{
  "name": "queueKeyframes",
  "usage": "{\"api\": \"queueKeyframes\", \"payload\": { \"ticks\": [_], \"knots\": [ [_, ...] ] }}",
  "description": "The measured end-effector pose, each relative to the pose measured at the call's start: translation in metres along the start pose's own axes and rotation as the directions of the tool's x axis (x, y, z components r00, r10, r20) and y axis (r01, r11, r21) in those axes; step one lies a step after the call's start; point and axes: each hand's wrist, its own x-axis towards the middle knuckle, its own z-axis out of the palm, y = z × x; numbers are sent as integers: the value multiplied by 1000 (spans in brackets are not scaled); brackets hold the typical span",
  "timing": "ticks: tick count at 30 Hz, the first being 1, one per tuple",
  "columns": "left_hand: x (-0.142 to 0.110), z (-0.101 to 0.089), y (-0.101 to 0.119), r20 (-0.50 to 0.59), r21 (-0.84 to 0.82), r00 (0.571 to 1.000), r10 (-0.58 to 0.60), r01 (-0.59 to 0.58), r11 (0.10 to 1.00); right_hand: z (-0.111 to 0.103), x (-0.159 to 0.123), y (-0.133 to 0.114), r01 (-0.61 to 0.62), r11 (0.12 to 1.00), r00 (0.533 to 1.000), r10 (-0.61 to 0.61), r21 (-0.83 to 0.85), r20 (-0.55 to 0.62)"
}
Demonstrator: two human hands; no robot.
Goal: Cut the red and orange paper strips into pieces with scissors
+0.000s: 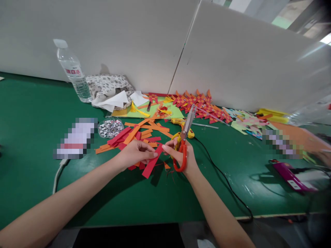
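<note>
From the head camera, the left hand (136, 153) has its fingers (152, 154) pinched on a red paper strip (152, 164), which slants down from the fingertips over the green desk (31, 137). The right hand (184, 156) is clenched through the red handles of the scissors (184, 141), blades shut and pointing up and away. Just beyond the left fingers lies a pile of red and orange strips (134, 134); farther off sit woven paper fish (201, 103). A black cable (222, 179) trails to the right.
</note>
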Motion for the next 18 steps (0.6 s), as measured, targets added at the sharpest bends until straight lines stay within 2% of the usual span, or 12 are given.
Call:
{"api": "queueKeyframes", "payload": {
  "ticks": [6, 12, 18],
  "knots": [
    [-2, 1, 0, 50, -17, 998, -47, 48, 999, -1, -1, -1, 5, 1000, 999, -6, 9, 40],
    [-1, 0, -1, 64, -2, 998, -12, 12, 1000, -2, -1, 0, 44, 999, 991, -40, -28, 130],
    [-1, 1, 0, 33, 19, 999, -28, 27, 999, -2, -1, 1, 38, 999, 991, -35, -21, 131]
  ]
}}
